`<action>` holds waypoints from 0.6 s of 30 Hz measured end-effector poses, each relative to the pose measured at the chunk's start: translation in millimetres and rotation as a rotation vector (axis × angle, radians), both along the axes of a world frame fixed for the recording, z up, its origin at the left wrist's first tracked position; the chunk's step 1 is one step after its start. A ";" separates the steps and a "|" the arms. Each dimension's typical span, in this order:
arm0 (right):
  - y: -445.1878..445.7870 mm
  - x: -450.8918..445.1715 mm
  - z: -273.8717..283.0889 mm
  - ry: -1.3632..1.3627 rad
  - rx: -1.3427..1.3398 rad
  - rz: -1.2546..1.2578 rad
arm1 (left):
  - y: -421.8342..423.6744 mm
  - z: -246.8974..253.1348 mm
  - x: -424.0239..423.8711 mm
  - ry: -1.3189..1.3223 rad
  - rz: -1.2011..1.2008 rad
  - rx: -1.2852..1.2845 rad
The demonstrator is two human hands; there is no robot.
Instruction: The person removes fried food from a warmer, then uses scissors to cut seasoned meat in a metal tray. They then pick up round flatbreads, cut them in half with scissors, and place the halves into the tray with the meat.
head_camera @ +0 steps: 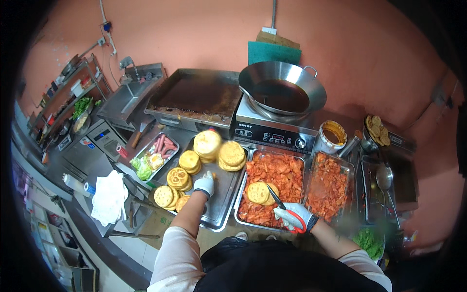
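Note:
My right hand [296, 216], in a white glove, grips red-handled scissors [279, 200]. The dark blades point up and left, over two round flatbreads [258, 193]. Those flatbreads lie overlapping on red, sauce-coated chopped food [273, 166] in a metal tray. My left hand [205, 184], also gloved, is over a larger metal baking tray [220, 204]. Its fingers point away from me and are partly hidden, so I cannot tell whether they hold anything. Stacks of golden flatbreads [177, 179] stand to its left, with a stack [232, 155] beyond it on the right.
A wok of dark liquid [281, 96] sits on an induction cooker [273, 137]. Left of it is a flat griddle [199, 91]. A tray holds sausages [164, 144], egg and lettuce. Rightward are another tray of red food [326, 186], a sauce bucket [332, 137] and a ladle [384, 177].

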State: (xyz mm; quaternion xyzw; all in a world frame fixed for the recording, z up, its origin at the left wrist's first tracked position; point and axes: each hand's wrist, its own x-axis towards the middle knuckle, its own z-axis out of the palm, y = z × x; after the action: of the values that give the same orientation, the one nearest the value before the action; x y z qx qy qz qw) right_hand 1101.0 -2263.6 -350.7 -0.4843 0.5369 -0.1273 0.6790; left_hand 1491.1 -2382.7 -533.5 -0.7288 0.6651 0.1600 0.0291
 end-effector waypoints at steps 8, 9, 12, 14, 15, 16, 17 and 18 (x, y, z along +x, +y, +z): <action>-9.7 30.6 39.3 -0.172 0.052 -0.021 | 39.6 68.3 -31.6 2.491 0.719 -0.098; -7.8 33.9 29.4 -0.205 0.006 0.002 | 49.4 94.2 -51.0 2.522 0.676 -0.125; -5.3 48.3 49.7 -0.290 -0.079 0.071 | 63.2 132.1 -81.3 2.639 0.435 -0.186; 10.4 47.8 59.1 -0.342 -0.179 0.112 | 83.9 171.0 -105.6 2.699 0.413 -0.172; 7.4 46.8 60.8 -0.383 -0.215 0.130 | 84.2 181.5 -113.0 2.731 0.394 -0.182; -1.6 43.8 64.6 -0.325 -0.243 0.219 | 84.7 184.8 -116.8 2.735 0.374 -0.146; -3.1 44.0 71.7 -0.332 -0.204 0.203 | 85.0 189.1 -122.3 2.739 0.362 -0.141; -3.2 47.9 78.8 -0.344 -0.161 0.187 | 87.0 193.0 -126.0 2.737 0.357 -0.137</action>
State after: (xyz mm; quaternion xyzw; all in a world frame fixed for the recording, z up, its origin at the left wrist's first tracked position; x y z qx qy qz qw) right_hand 1148.8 -2266.7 -271.9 -0.5561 0.3538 -0.1869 0.7285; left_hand 1365.0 -2295.7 -340.5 -0.0671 0.0688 0.7103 -0.6973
